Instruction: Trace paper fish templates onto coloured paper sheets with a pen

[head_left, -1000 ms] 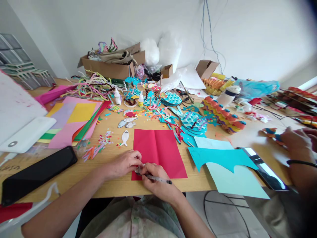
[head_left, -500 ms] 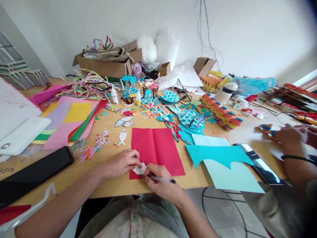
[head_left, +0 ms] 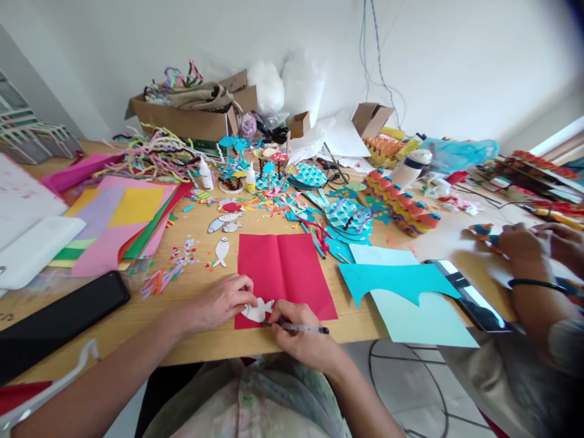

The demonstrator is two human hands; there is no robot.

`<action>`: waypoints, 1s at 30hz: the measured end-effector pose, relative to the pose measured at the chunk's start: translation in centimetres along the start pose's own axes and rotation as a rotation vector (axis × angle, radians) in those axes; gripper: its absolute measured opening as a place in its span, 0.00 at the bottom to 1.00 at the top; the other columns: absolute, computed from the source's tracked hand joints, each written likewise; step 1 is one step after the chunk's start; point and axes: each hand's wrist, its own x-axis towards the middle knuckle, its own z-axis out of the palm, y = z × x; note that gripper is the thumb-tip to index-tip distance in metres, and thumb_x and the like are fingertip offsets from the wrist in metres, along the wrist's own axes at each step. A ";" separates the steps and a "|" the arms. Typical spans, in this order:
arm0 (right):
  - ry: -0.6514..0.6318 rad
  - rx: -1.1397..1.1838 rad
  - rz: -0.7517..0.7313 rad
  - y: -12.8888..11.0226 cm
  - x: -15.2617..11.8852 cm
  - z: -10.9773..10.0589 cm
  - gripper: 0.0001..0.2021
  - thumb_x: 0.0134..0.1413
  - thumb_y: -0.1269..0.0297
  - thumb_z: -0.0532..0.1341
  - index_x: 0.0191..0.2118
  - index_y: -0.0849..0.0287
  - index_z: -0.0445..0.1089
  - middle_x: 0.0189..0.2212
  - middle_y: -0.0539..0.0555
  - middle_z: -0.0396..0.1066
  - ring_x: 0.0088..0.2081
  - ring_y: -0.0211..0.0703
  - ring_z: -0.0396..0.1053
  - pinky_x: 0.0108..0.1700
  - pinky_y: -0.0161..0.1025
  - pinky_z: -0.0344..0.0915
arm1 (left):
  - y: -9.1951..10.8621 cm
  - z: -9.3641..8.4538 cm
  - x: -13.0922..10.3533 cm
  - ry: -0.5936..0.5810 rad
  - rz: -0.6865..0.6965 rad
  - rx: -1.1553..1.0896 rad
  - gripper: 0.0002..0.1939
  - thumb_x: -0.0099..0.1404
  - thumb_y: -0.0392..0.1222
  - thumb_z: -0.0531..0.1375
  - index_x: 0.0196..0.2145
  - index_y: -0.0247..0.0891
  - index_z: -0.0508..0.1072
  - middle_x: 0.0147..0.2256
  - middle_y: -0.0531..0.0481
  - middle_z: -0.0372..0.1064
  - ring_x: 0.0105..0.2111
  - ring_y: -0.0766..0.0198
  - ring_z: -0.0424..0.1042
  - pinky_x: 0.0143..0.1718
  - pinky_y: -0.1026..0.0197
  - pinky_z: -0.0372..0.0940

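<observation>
A folded-open sheet of red paper [head_left: 298, 267] lies on the table in front of me. On its lower left corner is a white paper fish [head_left: 259, 309] with its tail to the right. My left hand [head_left: 228, 299] presses the fish down with curled fingertips. My right hand [head_left: 301, 331] grips a pen [head_left: 301, 327], its tip low by the fish's lower edge. Whether the tip touches the paper I cannot tell. Above the sheet's left side lies another paper fish [head_left: 221, 251], and two more drawn fish [head_left: 224, 222] rest farther back.
Teal and pale green paper [head_left: 392, 280] and a phone [head_left: 468, 295] lie right, near a co-worker's hands [head_left: 524, 243]. Coloured sheets [head_left: 123, 213] and a black phone [head_left: 64, 328] are left. Glue bottles [head_left: 205, 173], paper scraps and a cardboard box [head_left: 182, 118] stand behind.
My right hand and the pen have shifted slightly right, so the fish's tail now shows. My left hand still holds the fish. The whole view has also moved a little.
</observation>
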 end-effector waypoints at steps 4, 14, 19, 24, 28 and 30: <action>-0.006 -0.011 0.010 0.1 0.1 0.1 0.06 0.44 0.77 0.53 0.26 0.59 0.63 0.21 0.45 0.63 0.22 0.31 0.58 0.24 0.27 0.51 | 0.4 0.1 0.0 0.023 0.017 0.078 0.13 0.64 0.31 0.51 0.39 0.43 0.72 0.37 0.51 0.61 0.38 0.65 0.62 0.40 0.65 0.58; -0.015 0.020 0.023 0.3 0.0 0.2 0.06 0.42 0.77 0.54 0.25 0.59 0.62 0.20 0.45 0.61 0.21 0.30 0.55 0.23 0.27 0.49 | 0.6 0.0 0.3 -0.042 0.131 0.045 0.14 0.67 0.33 0.50 0.39 0.47 0.73 0.38 0.52 0.67 0.39 0.63 0.60 0.41 0.62 0.55; -0.001 0.038 0.037 0.1 0.0 0.0 0.07 0.41 0.78 0.53 0.25 0.59 0.61 0.20 0.44 0.60 0.21 0.30 0.54 0.23 0.27 0.49 | 0.9 -0.5 0.5 -0.091 0.155 -0.006 0.14 0.66 0.32 0.49 0.40 0.44 0.72 0.40 0.53 0.69 0.40 0.63 0.60 0.43 0.61 0.55; 0.021 0.048 0.041 0.3 -0.1 -0.1 0.06 0.42 0.77 0.54 0.25 0.59 0.62 0.19 0.43 0.58 0.20 0.30 0.53 0.22 0.27 0.48 | 0.9 -0.5 0.5 -0.112 0.153 -0.017 0.12 0.67 0.34 0.49 0.39 0.43 0.72 0.40 0.52 0.69 0.40 0.63 0.61 0.43 0.62 0.54; 0.026 0.038 0.051 0.2 0.0 -0.2 0.06 0.42 0.77 0.53 0.24 0.59 0.62 0.19 0.44 0.59 0.21 0.30 0.54 0.23 0.27 0.49 | 0.9 -0.3 0.6 -0.116 0.155 0.001 0.11 0.67 0.34 0.51 0.38 0.44 0.72 0.39 0.53 0.69 0.40 0.64 0.62 0.43 0.62 0.54; 0.018 0.035 0.067 0.1 0.1 -0.4 0.06 0.43 0.77 0.53 0.25 0.59 0.62 0.19 0.44 0.59 0.21 0.30 0.54 0.23 0.27 0.49 | 0.9 -0.3 0.7 -0.119 0.153 0.015 0.11 0.67 0.35 0.51 0.38 0.44 0.72 0.40 0.53 0.69 0.40 0.64 0.62 0.43 0.62 0.54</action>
